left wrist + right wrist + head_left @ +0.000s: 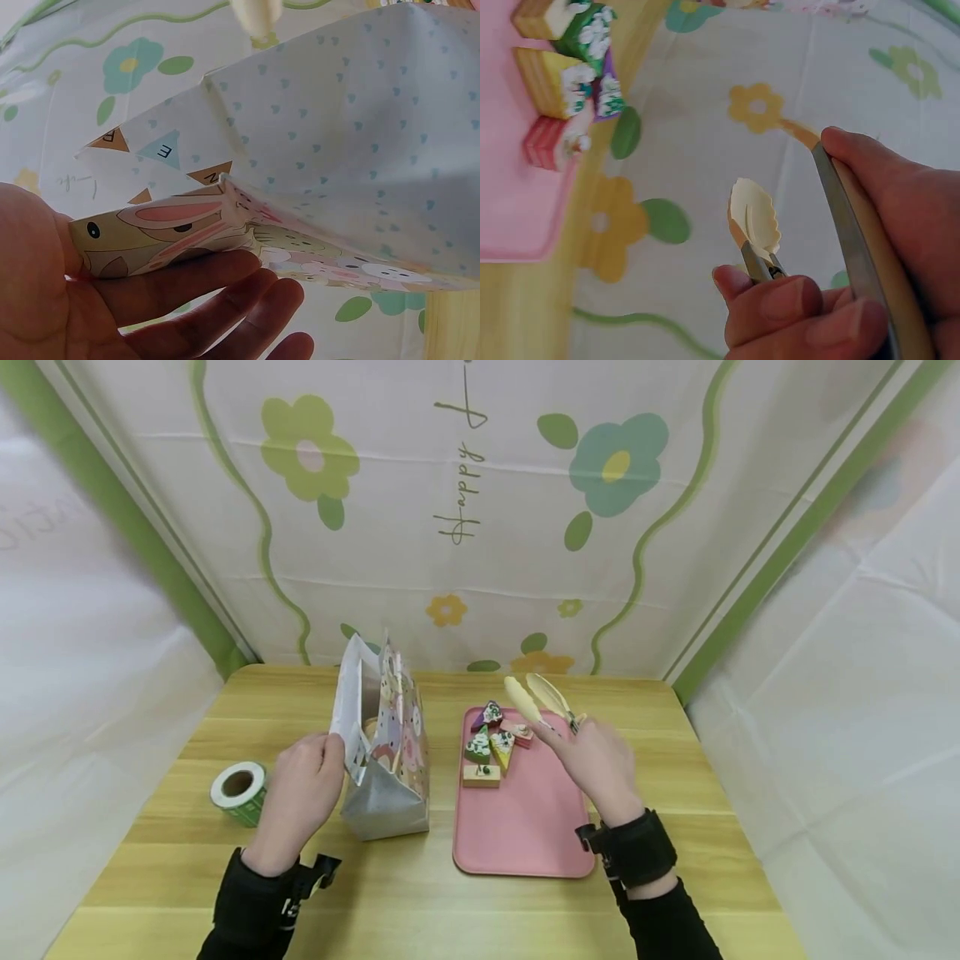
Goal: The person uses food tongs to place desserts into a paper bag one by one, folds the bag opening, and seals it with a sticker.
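A patterned paper bag [401, 735] with animal prints and silver-grey sides stands upright on the table. My left hand [306, 777] pinches its near-left top edge, and in the left wrist view the thumb and fingers [180, 285] lie on either side of the printed rim. Over the far right of the pink tray [525, 827], my right hand [600, 764] holds a pair of tongs [551, 693]. Their cream scalloped tips [754, 214] stand apart with nothing between them. Several toy cake slices [480, 747] sit on the tray's left side: purple, green, yellow, pink and tan.
A roll of green labels [242, 792] stands to the left of my left hand. The wooden table [390, 910] meets a flower-printed cloth wall [465, 568] at its back edge. White cloth also hangs on both sides. Something tan shows inside the bag, too hidden to identify.
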`<action>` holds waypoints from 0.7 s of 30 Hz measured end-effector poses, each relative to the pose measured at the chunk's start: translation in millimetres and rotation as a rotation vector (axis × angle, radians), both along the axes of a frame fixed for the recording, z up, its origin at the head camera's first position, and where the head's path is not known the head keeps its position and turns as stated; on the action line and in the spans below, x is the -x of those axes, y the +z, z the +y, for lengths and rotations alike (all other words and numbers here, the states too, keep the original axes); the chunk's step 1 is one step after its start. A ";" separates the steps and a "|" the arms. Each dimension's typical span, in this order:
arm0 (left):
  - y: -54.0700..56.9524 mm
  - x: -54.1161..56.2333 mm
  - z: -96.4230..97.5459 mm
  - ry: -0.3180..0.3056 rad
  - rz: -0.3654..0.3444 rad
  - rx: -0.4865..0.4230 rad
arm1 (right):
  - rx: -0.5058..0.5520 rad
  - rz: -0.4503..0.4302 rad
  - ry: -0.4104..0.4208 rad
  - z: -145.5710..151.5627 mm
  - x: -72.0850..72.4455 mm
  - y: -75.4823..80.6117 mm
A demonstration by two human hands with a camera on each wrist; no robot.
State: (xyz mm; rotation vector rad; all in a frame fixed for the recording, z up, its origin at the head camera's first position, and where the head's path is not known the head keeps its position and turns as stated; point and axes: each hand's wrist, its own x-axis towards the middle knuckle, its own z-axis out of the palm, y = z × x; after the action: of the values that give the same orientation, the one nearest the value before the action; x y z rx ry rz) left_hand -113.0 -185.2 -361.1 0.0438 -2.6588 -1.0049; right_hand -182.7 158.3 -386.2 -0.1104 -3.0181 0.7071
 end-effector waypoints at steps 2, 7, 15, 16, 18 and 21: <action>-0.7 0.8 0.2 -0.001 0.004 0.002 | 0.001 -0.035 -0.018 8.5 0.0 -13.5; -1.4 2.0 0.7 -0.007 -0.006 -0.012 | -0.048 -0.094 -0.058 23.7 -1.2 -45.2; -1.3 2.5 0.7 -0.011 -0.008 -0.020 | -0.105 -0.108 0.060 40.6 1.4 -73.6; -1.3 2.1 0.7 -0.010 -0.010 -0.023 | -0.126 -0.105 0.077 43.6 2.7 -75.5; -1.6 1.3 0.7 -0.009 -0.008 -0.022 | -0.167 -0.100 0.104 49.3 5.2 -78.0; -2.4 0.3 0.2 -0.007 -0.005 -0.022 | -0.199 -0.085 0.135 54.9 9.7 -79.2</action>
State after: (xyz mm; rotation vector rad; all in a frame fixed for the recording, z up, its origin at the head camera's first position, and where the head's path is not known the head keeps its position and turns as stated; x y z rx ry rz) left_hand -113.3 -185.0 -363.4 0.0426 -2.6548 -1.0370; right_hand -192.3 213.1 -465.4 0.0726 -3.1809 0.4156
